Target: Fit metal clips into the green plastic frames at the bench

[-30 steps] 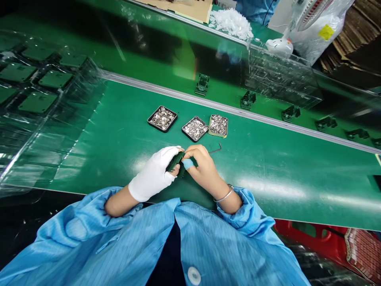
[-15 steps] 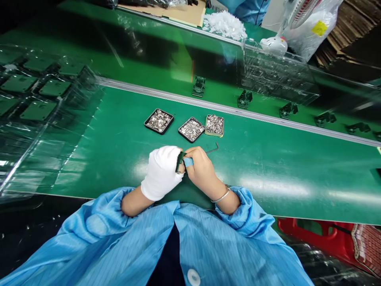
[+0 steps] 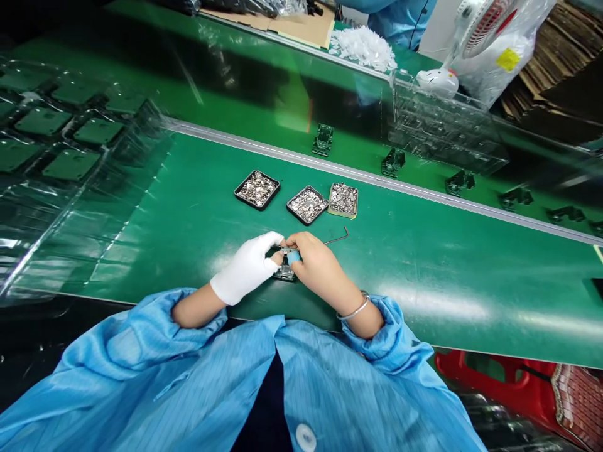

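A small green circuit board (image 3: 285, 274) is at the bench's near middle, partly hidden under my fingers. My left hand (image 3: 247, 263), in a white glove with bare fingertips, grips its left side. My right hand (image 3: 323, 267) is bare, with blue tape round a finger, and its fingers are closed on the board's right side. Whether a small part is pinched there too is hidden. Just beyond my right hand lies an L-shaped hex key (image 3: 338, 237). Farther off are three small trays of shiny metal parts: the left tray (image 3: 257, 189), the middle tray (image 3: 307, 205) and the right tray (image 3: 343, 199).
Behind a metal rail (image 3: 264, 149), several circuit boards (image 3: 323, 139) stand in a row. Clear plastic trays (image 3: 61, 132) lie at the left. A pile of white pieces (image 3: 365, 48), a fan (image 3: 475, 31) and a person in blue (image 3: 398, 22) are at the back.
The board has gone from tilted up between my hands to lying lower and flatter. My left hand has turned, its fingers now reaching over the board's left side.
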The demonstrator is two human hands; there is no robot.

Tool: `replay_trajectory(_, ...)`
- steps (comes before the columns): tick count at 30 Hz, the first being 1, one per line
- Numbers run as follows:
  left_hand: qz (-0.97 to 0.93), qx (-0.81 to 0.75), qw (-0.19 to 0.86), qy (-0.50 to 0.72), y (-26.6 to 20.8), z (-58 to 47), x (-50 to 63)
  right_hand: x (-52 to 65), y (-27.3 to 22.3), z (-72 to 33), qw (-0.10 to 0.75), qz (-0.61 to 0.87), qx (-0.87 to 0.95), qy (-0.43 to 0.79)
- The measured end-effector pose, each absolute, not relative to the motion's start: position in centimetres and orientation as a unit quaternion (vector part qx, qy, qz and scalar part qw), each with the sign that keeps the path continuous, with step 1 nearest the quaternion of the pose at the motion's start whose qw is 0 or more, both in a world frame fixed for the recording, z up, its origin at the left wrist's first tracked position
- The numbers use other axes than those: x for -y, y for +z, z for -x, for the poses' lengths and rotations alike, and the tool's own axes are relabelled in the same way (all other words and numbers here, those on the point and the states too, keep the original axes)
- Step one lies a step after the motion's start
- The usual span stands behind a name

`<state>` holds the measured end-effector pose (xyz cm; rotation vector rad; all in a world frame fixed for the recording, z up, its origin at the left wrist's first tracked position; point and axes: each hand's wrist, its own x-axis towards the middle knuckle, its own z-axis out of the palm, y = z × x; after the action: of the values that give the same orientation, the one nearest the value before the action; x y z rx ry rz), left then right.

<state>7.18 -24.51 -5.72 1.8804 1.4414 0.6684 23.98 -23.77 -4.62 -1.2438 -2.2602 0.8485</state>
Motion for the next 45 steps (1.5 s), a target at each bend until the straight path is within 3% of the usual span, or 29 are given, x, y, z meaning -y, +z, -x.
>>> replay_trajectory(6,-0.727,-0.540,0.339,0.253,-5.7,-7.1,24.1,23.7,-4.0,-23.2,0.149,0.454,0.842,0.251)
replay_trajectory(15,-0.713,-0.576,0.286,0.281,-6.4,-6.6,24.3,23.4,-4.4,-22.3,0.159,0.449,0.843,0.251)
replay_trajectory(20,-0.665,-0.563,0.366,0.327,-7.2,-5.1,24.2,17.8,-3.1,-23.9,0.118,0.474,0.839,0.238)
replay_trajectory(26,-0.603,-0.571,0.423,0.363,-8.5,-3.6,23.6,11.9,-4.1,-24.0,-0.045,0.518,0.850,0.088)
replay_trajectory(29,-0.599,-0.577,0.423,0.359,-8.5,-3.5,23.5,11.9,-4.5,-23.6,-0.061,0.521,0.849,0.067)
replay_trajectory(35,-0.601,-0.582,0.396,0.378,-8.0,-3.5,23.4,12.6,-4.7,-24.6,0.036,0.540,0.834,0.105)
replay_trajectory(42,-0.629,-0.606,0.250,0.417,-5.3,-3.6,23.5,14.0,-5.8,-25.1,0.238,0.510,0.805,0.190)
replay_trajectory(45,-0.654,-0.579,0.255,0.415,-3.7,-4.4,23.4,16.5,-4.9,-24.4,0.351,0.416,0.794,0.272)
